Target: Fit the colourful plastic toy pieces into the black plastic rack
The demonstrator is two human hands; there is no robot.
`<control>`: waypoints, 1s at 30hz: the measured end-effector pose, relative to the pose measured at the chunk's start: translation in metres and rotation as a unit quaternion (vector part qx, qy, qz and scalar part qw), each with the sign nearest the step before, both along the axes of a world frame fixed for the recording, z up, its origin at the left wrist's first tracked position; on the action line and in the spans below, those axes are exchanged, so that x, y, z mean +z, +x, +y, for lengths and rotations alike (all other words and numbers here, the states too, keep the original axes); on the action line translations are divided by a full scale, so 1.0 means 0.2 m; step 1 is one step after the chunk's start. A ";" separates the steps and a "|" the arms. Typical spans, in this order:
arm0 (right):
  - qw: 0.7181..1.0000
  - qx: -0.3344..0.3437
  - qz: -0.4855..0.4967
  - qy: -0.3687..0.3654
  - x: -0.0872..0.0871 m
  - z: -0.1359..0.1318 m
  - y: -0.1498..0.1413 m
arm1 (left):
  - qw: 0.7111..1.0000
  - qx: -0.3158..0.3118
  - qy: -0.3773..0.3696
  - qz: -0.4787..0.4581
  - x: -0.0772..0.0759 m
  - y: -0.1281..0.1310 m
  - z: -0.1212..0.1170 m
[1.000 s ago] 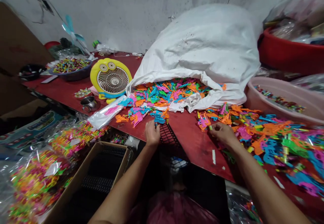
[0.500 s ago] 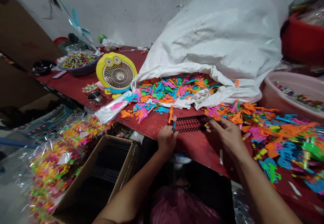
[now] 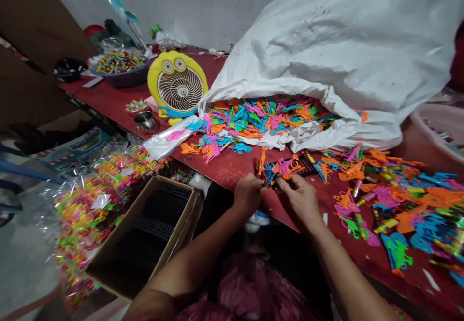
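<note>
A black plastic lattice strip (image 3: 308,165) lies at the front of the red table, partly covered by pink and orange plastic toy pieces (image 3: 288,166). My left hand (image 3: 249,195) is closed at its near left end, beside a small blue toy piece (image 3: 268,172). My right hand (image 3: 300,197) is pinched close by, its fingertips at the blue piece; what they hold is too small to make out. An orange toy piece (image 3: 262,159) stands just beyond the left fingers.
A large white sack (image 3: 348,45) spills colourful toy pieces. More pieces mixed with shiny tubes (image 3: 395,200) spread to the right. A yellow fan (image 3: 177,86) and metal cup (image 3: 145,122) stand left. Below sit a carton (image 3: 159,263) of black strips and bagged goods (image 3: 87,214).
My right hand has moved left from the strip's far end to beside my left hand. Pink and orange pieces now lie over the strip. The view has shifted slightly.
</note>
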State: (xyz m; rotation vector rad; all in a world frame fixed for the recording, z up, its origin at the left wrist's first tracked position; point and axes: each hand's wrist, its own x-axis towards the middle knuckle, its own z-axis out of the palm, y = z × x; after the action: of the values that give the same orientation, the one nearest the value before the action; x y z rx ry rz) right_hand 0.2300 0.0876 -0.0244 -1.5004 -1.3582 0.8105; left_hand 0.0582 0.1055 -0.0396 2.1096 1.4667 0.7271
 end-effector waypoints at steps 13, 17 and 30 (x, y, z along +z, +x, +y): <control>0.976 0.068 -0.184 0.094 0.07 -0.01 -0.05 | 0.999 -0.001 0.008 0.036 0.01 0.01 0.00; 0.961 0.087 -0.246 0.090 0.08 0.00 -0.03 | 0.999 0.000 0.004 0.034 0.02 0.01 0.01; 0.951 0.169 -0.252 0.062 0.05 0.04 0.00 | 0.959 0.099 0.233 -0.129 0.13 -0.03 -0.09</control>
State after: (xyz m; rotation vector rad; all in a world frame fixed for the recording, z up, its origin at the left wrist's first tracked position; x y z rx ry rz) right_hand 0.2297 0.0965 -0.0143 -1.4480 -2.0496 0.5459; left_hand 0.0519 0.0871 -0.0129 2.0954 1.4770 1.4909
